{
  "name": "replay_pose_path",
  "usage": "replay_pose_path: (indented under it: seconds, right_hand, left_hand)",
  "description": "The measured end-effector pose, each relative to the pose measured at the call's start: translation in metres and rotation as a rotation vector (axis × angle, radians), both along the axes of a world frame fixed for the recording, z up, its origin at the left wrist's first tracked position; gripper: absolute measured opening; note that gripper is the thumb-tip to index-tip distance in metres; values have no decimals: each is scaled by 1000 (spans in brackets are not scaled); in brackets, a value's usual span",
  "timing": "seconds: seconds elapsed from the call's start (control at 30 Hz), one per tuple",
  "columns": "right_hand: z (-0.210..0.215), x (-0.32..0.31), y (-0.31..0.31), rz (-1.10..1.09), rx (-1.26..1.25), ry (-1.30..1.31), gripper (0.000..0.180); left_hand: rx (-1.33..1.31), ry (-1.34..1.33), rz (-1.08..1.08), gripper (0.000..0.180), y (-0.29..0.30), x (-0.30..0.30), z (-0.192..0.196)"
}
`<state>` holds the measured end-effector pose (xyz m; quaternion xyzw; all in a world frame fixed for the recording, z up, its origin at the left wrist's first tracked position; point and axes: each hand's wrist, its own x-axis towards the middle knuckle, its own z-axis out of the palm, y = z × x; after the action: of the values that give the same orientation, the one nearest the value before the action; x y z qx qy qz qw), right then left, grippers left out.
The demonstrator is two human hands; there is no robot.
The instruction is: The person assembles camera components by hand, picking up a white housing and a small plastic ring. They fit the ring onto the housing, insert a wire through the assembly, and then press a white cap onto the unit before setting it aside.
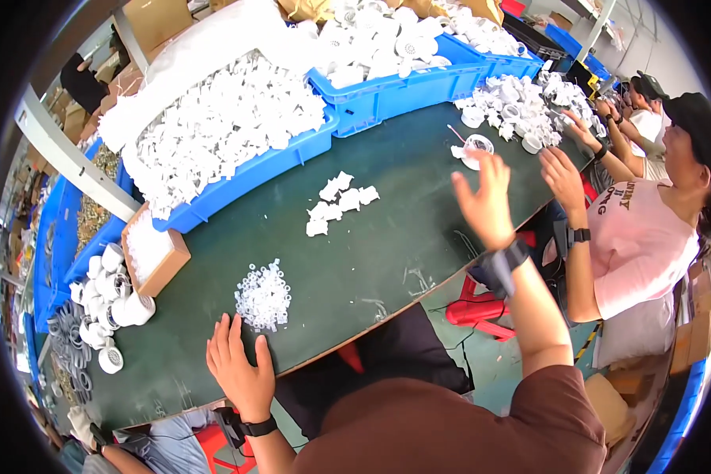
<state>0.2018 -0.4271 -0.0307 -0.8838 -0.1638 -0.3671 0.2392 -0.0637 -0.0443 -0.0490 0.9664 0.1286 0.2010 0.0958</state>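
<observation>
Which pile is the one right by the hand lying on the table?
Start at the dark green table and find the left hand resting flat near its front edge. Just beyond the fingers sits a heap of small clear rings. Unlike the chunky white pieces farther back, these are tiny and see-through.

L hand (237,365) – flat, fingers spread, palm down | R hand (486,201) – raised, open, arm outstretched

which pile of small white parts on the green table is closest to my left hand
The heap of tiny clear-white rings, just beyond your left hand. The pile of chunkier white pieces lies farther up the table.
</observation>
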Motion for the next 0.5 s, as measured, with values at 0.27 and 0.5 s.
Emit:
replay_pose_path:
  seconds: [0.27, 0.5]
  right_hand:
    - [-16, 73, -67, 66, -53, 429, 70]
    - [39, -66, 42, 616, 218, 998, 59]
  left_hand:
    - [-26, -87, 8, 44, -1, -6, 0]
    - [-505, -309, -221, 18, -15, -30, 9]
